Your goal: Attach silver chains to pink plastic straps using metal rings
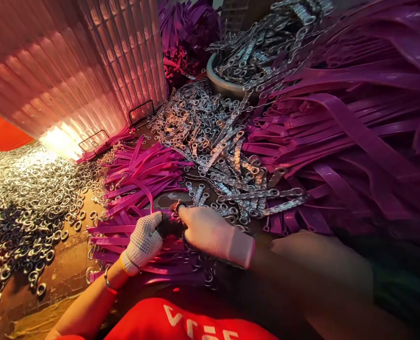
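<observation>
My left hand, in a white dotted glove, is closed with its fingers curled. A narrow purple strap arches down into its grip. Close against it on the right, my right hand wears a pale glove with dark fingertips. Its fingers are pinched, and whatever lies between them is too dark to make out. Beneath both hands spreads a layer of purple straps, some with metal rings at their ends. Just beyond the right hand lie flat metal link pieces with ringed ends.
Loose metal rings cover the left side. A ribbed translucent panel stands behind, brightly lit at its base. Metal link pieces fill a round basin at the back. Wide purple straps are heaped on the right. An orange container is at far left.
</observation>
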Motion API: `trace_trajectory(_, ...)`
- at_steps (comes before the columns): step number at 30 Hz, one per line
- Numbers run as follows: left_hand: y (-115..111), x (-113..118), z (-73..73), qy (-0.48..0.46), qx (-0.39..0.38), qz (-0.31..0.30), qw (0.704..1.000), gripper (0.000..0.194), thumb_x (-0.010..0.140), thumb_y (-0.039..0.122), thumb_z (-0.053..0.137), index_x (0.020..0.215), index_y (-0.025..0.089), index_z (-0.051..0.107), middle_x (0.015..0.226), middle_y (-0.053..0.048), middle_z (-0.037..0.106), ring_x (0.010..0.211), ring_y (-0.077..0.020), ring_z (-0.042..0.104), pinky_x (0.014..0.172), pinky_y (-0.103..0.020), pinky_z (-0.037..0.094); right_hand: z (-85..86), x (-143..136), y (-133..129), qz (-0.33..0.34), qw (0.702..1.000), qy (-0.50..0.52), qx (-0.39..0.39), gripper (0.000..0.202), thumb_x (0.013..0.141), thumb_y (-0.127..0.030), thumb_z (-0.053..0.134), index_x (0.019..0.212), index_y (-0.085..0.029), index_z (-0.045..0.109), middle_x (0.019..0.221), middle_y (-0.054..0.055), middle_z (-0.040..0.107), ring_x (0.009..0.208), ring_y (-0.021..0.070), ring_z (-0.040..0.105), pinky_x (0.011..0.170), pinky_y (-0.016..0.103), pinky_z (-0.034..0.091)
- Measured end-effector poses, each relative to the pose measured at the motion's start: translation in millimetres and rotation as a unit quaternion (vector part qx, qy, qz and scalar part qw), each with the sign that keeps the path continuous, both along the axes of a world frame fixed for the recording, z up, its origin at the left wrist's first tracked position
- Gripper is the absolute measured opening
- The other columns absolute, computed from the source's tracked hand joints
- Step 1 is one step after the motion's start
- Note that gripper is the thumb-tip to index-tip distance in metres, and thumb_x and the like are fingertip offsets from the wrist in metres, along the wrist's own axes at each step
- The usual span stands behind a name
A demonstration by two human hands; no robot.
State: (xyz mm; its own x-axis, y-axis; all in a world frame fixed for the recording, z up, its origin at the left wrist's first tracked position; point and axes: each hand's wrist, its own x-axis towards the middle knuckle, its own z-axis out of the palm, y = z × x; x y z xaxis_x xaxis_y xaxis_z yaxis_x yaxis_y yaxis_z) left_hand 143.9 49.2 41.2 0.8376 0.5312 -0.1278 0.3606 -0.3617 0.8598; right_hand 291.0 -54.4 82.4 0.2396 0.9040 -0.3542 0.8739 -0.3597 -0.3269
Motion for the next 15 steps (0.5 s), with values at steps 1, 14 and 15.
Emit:
trace_trajectory(1,-1.5,-2.5,-2.7,0.005,0.021,-0.008,1.0,0.023,0.091,0.026,0.05,0.072,0.014,0.057,0.065,0.0,0.055,0.061,-0.0104,0.043,0.056,-0.022,0.033,-2.6,-2.0,-0.6,-0.003,1.0,-0.01,-0.005,0.035,0.079,-0.014,0.05,0.112,-0.015,0.063,0.096,0.013,0.075,0.089,0.029,0.071,0.067,0.032,0.045)
trace_trajectory(14,47.7,-34.9,53.2,0.052,0.161,-0.132,0.977,0.016,0.081,0.013,0.053,0.082,0.018,0.069,0.078,-0.003,0.069,0.067,-0.0141,0.057,0.064,-0.022,0.042,-0.1,-14.3,-22.1,0.078,0.994,-0.07,0.038,0.018,0.083,-0.014,0.051,0.096,-0.015,0.063,0.081,0.013,0.074,0.078,0.0269,0.072,0.061,0.031,0.042)
trace_trajectory(15,61.5,-47.2,62.0,0.062,0.199,-0.09,0.974,0.013,0.081,0.019,0.057,0.077,0.019,0.069,0.075,-0.004,0.069,0.065,-0.0154,0.057,0.064,-0.024,0.043,1.8,-13.8,-24.8,0.064,0.995,-0.071,0.028,0.019,0.083,-0.014,0.051,0.097,-0.015,0.064,0.081,0.012,0.074,0.077,0.0269,0.072,0.061,0.031,0.041)
